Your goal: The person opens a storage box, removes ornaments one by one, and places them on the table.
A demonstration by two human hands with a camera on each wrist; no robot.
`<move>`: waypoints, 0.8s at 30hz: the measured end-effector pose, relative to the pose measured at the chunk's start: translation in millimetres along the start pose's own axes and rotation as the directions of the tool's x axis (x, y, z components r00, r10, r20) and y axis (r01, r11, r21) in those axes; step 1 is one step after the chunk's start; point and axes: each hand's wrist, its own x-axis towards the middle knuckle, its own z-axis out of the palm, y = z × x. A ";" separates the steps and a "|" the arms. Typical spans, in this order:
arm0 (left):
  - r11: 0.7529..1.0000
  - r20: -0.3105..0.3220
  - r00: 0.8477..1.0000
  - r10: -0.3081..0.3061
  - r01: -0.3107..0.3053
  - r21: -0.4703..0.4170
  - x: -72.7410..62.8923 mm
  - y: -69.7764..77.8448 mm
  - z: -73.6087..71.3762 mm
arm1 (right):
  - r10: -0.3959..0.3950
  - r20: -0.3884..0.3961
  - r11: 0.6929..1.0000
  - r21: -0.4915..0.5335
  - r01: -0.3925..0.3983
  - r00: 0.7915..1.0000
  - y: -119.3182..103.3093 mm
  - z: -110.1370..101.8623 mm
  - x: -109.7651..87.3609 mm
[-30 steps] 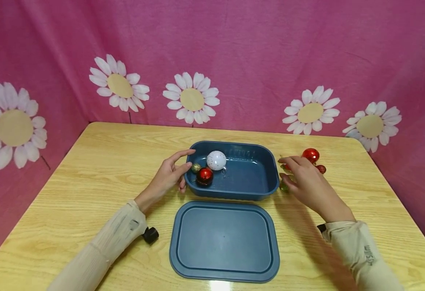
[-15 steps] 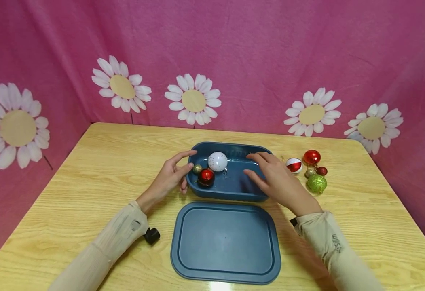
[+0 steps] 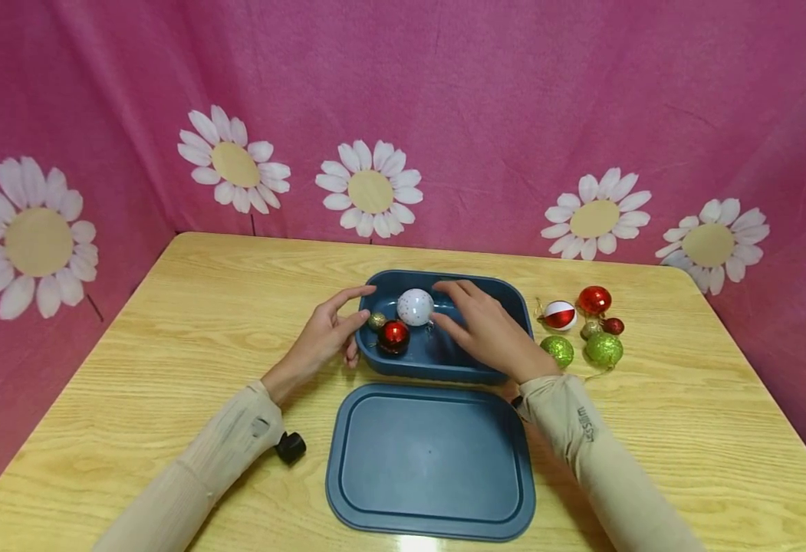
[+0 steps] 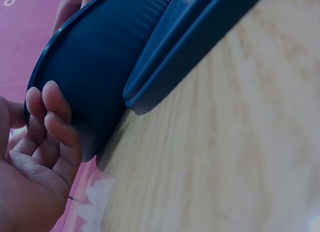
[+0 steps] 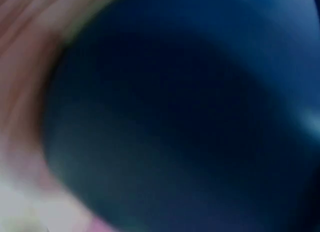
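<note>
A blue plastic box [image 3: 444, 373] stands mid-table. In its left end lie a white speckled bauble [image 3: 415, 307], a red bauble [image 3: 395, 336] and a small gold bauble [image 3: 376, 320]. My left hand [image 3: 320, 333] holds the box's left end. Thumb and index finger are at the rim, and in the left wrist view the other fingers curl against the outer wall. Inside the box, my right hand [image 3: 487, 326] reaches left with fingers parted. Its fingertips are close to the white bauble; contact cannot be made out. The right wrist view is blurred and mostly dark blue.
A matching blue lid [image 3: 430, 460] lies in front of the box. Right of it sit a red-and-white bauble [image 3: 560, 315], a red bauble [image 3: 594, 300], a small dark red bauble [image 3: 613, 326], a small gold one [image 3: 590, 330] and green baubles [image 3: 603, 349]. A pink curtain [image 3: 472, 100] hangs behind.
My right hand has moved left from beside the baubles on the right, over the rim and across the box to the white bauble. The left hand keeps its place at the box.
</note>
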 end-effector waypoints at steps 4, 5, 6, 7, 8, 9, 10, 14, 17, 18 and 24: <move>1.000 0.012 1.000 0.011 -0.011 -0.019 0.0 -0.5 0.3 | 0.013 0.039 0.997 0.073 -0.016 0.999 1.6 8.3 6.8; 1.000 0.013 1.000 0.011 -0.011 -0.018 0.0 -0.7 0.2 | 0.013 0.049 0.997 0.079 -0.017 0.999 2.2 10.6 8.0; 1.000 0.016 1.000 0.013 -0.013 -0.017 -0.1 -0.7 -0.2 | 0.009 0.060 0.997 0.077 -0.014 0.998 2.6 12.6 8.6; 1.000 0.018 1.000 0.012 -0.012 -0.015 -0.3 -0.6 -0.5 | 0.008 0.068 0.997 0.071 -0.013 0.998 2.5 14.2 9.0; 1.000 0.019 1.000 0.012 -0.012 -0.010 -0.5 -0.5 -1.1 | 0.006 0.077 0.998 0.062 -0.011 0.997 2.2 15.5 9.1; 1.000 0.020 1.000 0.010 -0.010 -0.006 -0.9 -0.3 -1.7 | 0.002 0.085 0.999 0.050 -0.007 0.996 1.7 16.8 9.2; 1.000 0.022 1.000 0.006 -0.006 -0.004 -0.9 -0.1 -2.3 | -0.002 0.097 0.999 0.036 -0.001 0.995 1.7 18.0 9.5; 1.000 0.029 0.999 -0.018 0.018 0.003 -2.1 1.6 -5.3 | -0.017 0.154 1.000 -0.007 0.018 0.988 -0.4 19.6 10.0; 0.999 0.032 0.999 -0.034 0.034 0.004 -3.0 3.6 -6.9 | -0.047 0.153 0.999 0.013 0.045 0.987 -0.4 19.7 11.5; 0.999 0.035 0.999 -0.036 0.036 0.002 -3.3 4.4 -7.4 | -0.057 0.139 0.998 0.028 0.053 0.989 0.1 19.5 12.1; 0.998 0.060 0.997 -0.058 0.058 -0.012 -1.2 4.8 -8.0 | -0.064 0.084 0.994 0.098 0.055 0.994 3.7 18.6 13.0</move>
